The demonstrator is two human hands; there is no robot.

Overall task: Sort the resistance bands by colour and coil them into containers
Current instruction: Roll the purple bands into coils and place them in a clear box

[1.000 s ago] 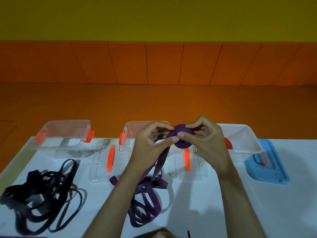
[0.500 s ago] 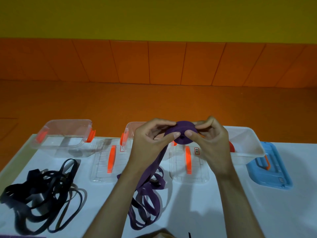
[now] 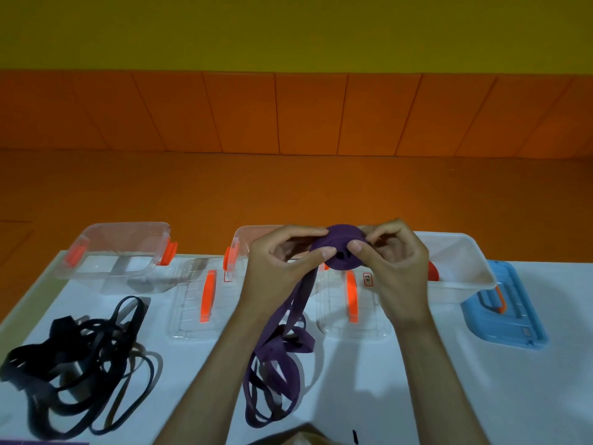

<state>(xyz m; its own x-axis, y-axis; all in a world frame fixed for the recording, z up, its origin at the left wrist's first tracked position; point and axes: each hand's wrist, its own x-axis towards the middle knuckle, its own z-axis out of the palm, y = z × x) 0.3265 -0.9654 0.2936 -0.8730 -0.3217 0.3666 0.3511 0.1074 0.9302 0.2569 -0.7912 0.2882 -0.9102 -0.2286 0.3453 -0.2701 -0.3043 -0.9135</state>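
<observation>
Purple band wound tighter than a second ago, pinched by fingers of left hand and right hand, long tail left on desk.

We find bare table right of the purple band; black bands crowd its left, lids and tubs behind it.

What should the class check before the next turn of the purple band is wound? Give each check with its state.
1. The left hand and the right hand both pinch the purple coil: ok.
2. The purple tail trails loose below the coil: ok.
3. Tail lies apart from the black bands: ok.
4. Tail free of knots: cannot tell.
5. The clear container behind the hands is open: ok.
</observation>
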